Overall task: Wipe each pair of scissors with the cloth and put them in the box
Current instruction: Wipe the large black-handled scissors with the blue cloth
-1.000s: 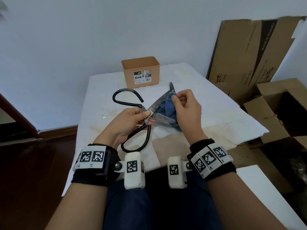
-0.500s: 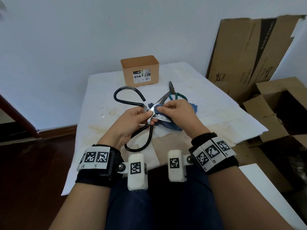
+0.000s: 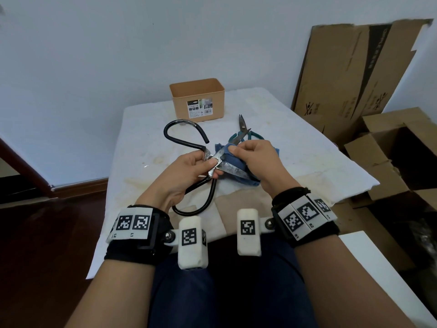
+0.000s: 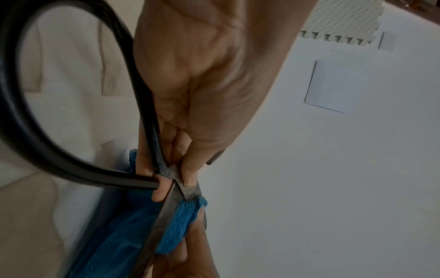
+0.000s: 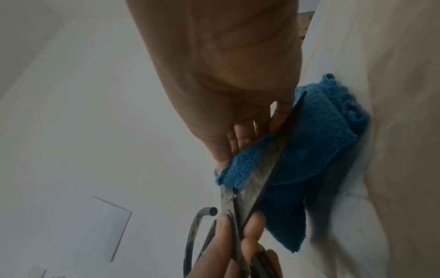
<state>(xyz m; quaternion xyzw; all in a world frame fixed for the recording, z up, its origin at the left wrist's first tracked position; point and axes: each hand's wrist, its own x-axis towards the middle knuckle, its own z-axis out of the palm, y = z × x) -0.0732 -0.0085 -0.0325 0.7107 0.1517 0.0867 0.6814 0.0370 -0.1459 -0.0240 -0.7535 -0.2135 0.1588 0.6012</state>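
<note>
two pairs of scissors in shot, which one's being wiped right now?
The big black-handled scissors: the left hand grips them at the pivot while the right hand presses the blue cloth on a blade. The green-handled pair lies untouched on the table.

Black wristbands (image 3: 139, 250), white coded tags

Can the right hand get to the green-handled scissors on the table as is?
Probably not yet: the right hand is pinching the blue cloth on the black scissors' blade. The green-handled scissors lie uncovered just beyond it.
</note>
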